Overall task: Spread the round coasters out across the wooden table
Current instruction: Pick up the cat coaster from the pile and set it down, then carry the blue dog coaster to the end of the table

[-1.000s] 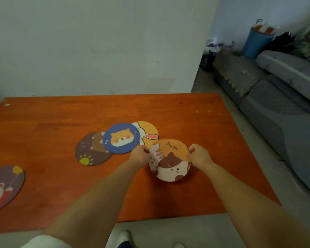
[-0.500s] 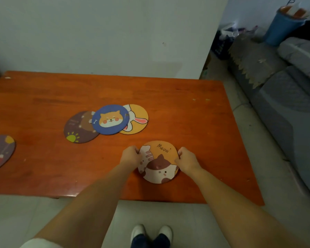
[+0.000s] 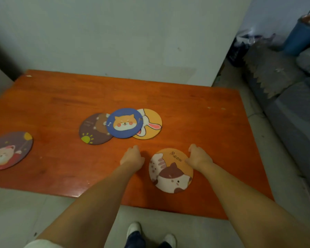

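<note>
On the orange wooden table [image 3: 186, 104] an orange "Meow" cat coaster [image 3: 170, 173] lies flat near the front edge. My right hand [image 3: 199, 156] grips its upper right rim. My left hand [image 3: 132, 156] rests on the table just left of it, fingers curled, a gap between hand and coaster. Behind them three coasters overlap: a blue dog coaster [image 3: 124, 123] lies on top of a brown bear coaster [image 3: 90, 130] and a yellow rabbit coaster [image 3: 153, 117]. A purple coaster [image 3: 11, 151] lies alone at the far left edge.
A white wall stands right behind the table. A grey sofa [image 3: 293, 111] runs along the right side, with a blue bucket [image 3: 301, 38] beyond it. My shoes [image 3: 134, 230] show on the floor below the table's front edge.
The cat coaster has slid right along the front edge with my right hand. My left hand has let go of its left rim and now sits apart from it.
</note>
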